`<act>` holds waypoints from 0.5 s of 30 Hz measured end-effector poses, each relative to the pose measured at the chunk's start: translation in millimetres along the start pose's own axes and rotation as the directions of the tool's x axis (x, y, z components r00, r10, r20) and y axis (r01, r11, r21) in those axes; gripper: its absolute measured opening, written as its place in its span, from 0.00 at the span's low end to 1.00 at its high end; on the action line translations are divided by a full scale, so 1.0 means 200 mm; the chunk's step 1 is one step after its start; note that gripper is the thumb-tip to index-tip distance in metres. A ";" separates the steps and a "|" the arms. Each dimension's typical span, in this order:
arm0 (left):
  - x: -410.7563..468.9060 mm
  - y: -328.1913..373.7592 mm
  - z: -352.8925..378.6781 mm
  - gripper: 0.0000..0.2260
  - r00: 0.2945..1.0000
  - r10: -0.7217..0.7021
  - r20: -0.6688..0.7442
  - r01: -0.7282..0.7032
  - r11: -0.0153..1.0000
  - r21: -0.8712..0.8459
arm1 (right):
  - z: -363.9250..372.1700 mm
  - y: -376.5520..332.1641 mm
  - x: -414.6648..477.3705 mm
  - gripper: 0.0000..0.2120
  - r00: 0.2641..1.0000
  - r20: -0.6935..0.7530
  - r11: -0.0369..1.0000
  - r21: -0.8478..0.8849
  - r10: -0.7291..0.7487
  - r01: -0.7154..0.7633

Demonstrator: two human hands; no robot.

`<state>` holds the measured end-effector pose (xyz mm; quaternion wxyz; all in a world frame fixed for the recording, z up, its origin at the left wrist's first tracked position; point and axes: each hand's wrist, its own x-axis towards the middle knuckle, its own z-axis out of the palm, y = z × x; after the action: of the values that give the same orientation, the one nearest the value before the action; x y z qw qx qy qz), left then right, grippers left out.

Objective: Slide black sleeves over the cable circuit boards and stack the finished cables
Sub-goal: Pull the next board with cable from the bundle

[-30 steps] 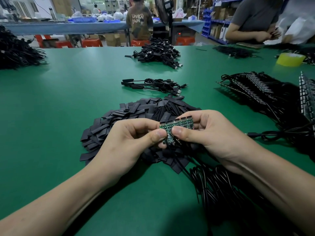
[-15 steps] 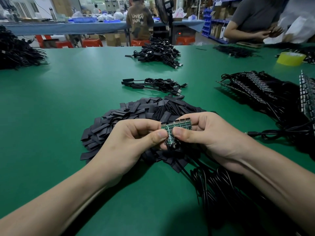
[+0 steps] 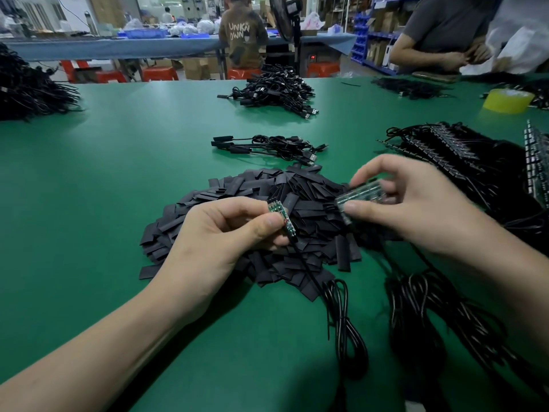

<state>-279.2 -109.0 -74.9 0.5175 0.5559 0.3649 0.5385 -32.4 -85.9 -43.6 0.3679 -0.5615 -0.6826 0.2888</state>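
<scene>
One circuit board (image 3: pixel 281 217) between hands

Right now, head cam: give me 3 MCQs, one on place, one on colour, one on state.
1. Where is the pile of black sleeves?
A. under and between both hands
B. on the blue far table
C. beside the yellow tape roll

2. What colour is the table?
A. grey
B. green
C. white

3. What state is the single circuit board in the left hand?
A. sleeved
B. bare, cable attached
C. lying on the table

Answers: 1 A, the sleeves spread below the hands. 2 B, green surface all round. 3 B, green board exposed, pinched by thumb and finger; the right hand holds the remaining strip of boards.
</scene>
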 end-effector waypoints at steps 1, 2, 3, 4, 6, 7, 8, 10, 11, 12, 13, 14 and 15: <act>0.00 0.00 0.00 0.02 1.000 0.013 0.004 -0.013 1.000 0.006 | -0.04 0.02 0.01 0.13 0.995 -0.089 0.974 -0.223 -0.054 0.033; 0.00 0.00 0.00 0.02 1.000 0.028 0.006 -0.028 1.000 0.015 | -0.07 0.03 0.01 0.12 0.985 -0.143 0.919 -0.394 -0.093 0.030; 0.00 0.00 0.00 0.01 0.999 0.046 0.006 -0.046 0.998 0.033 | -0.09 0.04 0.01 0.12 0.981 -0.165 0.859 -0.511 -0.103 0.005; 0.00 0.00 0.00 0.01 0.998 0.067 0.000 -0.067 0.996 0.066 | -0.09 0.04 0.01 0.12 0.980 -0.170 0.804 -0.594 -0.099 -0.022; 0.00 0.00 0.00 0.02 0.992 0.123 -0.005 -0.121 0.978 0.168 | -0.07 0.05 0.01 0.16 0.973 -0.169 0.752 -0.660 -0.154 0.004; 0.00 0.00 0.00 0.03 0.989 0.148 -0.005 -0.144 0.967 0.208 | -0.05 0.03 0.00 0.16 0.964 -0.158 0.777 -0.626 -0.215 0.071; 0.00 0.00 0.00 0.03 0.986 0.167 -0.003 -0.162 0.961 0.226 | -0.01 0.00 -0.01 0.15 0.954 -0.132 0.825 -0.543 -0.270 0.159; 0.00 -0.01 -0.01 0.05 0.980 0.199 0.008 -0.195 0.951 0.240 | 0.09 -0.06 -0.05 0.11 0.954 0.001 0.905 -0.315 -0.301 0.286; 0.01 -0.02 -0.01 0.06 0.976 0.216 0.014 -0.212 0.942 0.261 | 0.14 -0.08 -0.07 0.10 0.955 0.094 0.935 -0.199 -0.280 0.294; 0.01 -0.03 -0.02 0.06 0.973 0.231 0.021 -0.227 0.929 0.292 | 0.18 -0.09 -0.09 0.08 0.951 0.177 0.956 -0.107 -0.252 0.273; 0.02 -0.04 -0.02 0.05 0.969 0.245 0.031 -0.241 0.913 0.330 | 0.21 -0.09 -0.10 0.07 0.943 0.239 0.969 -0.037 -0.230 0.246; 0.02 -0.04 -0.03 0.03 0.965 0.260 0.046 -0.258 0.892 0.373 | 0.23 -0.08 -0.11 0.07 0.937 0.271 0.975 0.023 -0.220 0.222; 0.02 -0.04 -0.03 0.03 0.959 0.275 0.064 -0.276 0.863 0.423 | 0.23 -0.09 -0.10 0.08 0.936 0.277 0.976 0.093 -0.216 0.198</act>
<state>-283.4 -102.0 -83.2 0.3012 0.7024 0.3906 0.5132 -77.4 -109.1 -59.0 0.3115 -0.4272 -0.7742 0.3480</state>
